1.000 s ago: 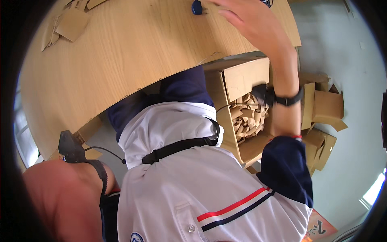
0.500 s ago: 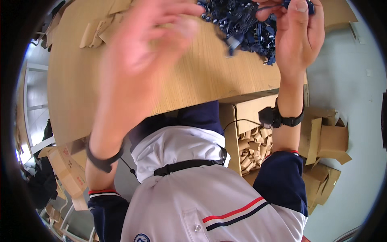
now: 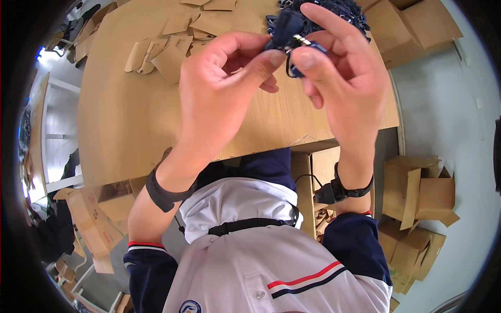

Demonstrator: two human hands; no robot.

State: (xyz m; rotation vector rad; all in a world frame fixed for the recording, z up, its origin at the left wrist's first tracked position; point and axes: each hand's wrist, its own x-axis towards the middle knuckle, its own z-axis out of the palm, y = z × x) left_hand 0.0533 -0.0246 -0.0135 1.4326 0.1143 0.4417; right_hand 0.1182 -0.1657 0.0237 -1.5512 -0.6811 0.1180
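Currently both hands are meeting above the far half of the desk, fingertips close together. Left forearm is slanting up and rightward past a black wristband; the left hand is showing its back to the camera, thumb laid forward and fingers curling behind. Its grip is pinching a dark bundle between thumb and fingers. Right forearm is standing nearly upright, a black strap with a small device circling the wrist. The right hand is turning its thumb side inward, thumb pressing on a small blue piece with the fingers behind: grip closed on it. Its topmost finger is stretching up and leftward, lower fingers hanging loosely curled. Bundle and piece are sitting almost against each other, held up over the desk, pale metallic parts showing between; whether they are joined, cannot tell.

Behind the right hand, a pile of dark cords is lying at the desk's far side. Loose cardboard pieces are lying beyond the left hand. Open cardboard boxes are standing off to the right, lower than the desk.
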